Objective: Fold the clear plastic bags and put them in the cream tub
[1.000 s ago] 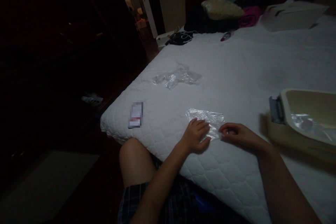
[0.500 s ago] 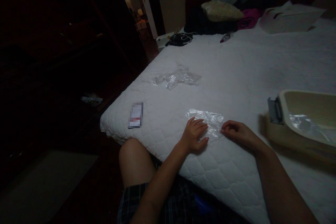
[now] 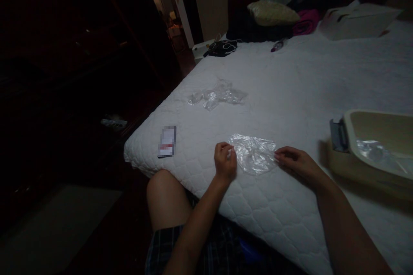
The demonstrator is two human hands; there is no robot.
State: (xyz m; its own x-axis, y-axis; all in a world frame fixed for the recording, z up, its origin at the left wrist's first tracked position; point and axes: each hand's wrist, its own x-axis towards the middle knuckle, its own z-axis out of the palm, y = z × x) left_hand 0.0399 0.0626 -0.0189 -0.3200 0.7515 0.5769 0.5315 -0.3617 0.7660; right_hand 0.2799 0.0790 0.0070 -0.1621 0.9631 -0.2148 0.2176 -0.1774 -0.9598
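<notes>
A clear plastic bag (image 3: 254, 154) lies spread flat on the white quilted bed (image 3: 274, 206), in front of me. At its left edge my left hand (image 3: 226, 162) is closed, fingers curled and gripping the plastic there. My right hand (image 3: 295, 163) pinches the bag's right edge between thumb and fingers. Farther up the bed rests a second, crumpled clear plastic bag (image 3: 217, 94), which neither hand touches.
To the right stands a beige plastic bin (image 3: 358, 172) with a grey latch and clear plastic inside. A phone (image 3: 167, 142) lies near the bed's left edge. At the back are a pillow (image 3: 274, 13), pink cloth (image 3: 305, 21) and a white box (image 3: 358, 23).
My left hand has moved left from lying spread over the bag to a closed grip at its left edge. My right hand has stayed at the right edge, shifting very slightly.
</notes>
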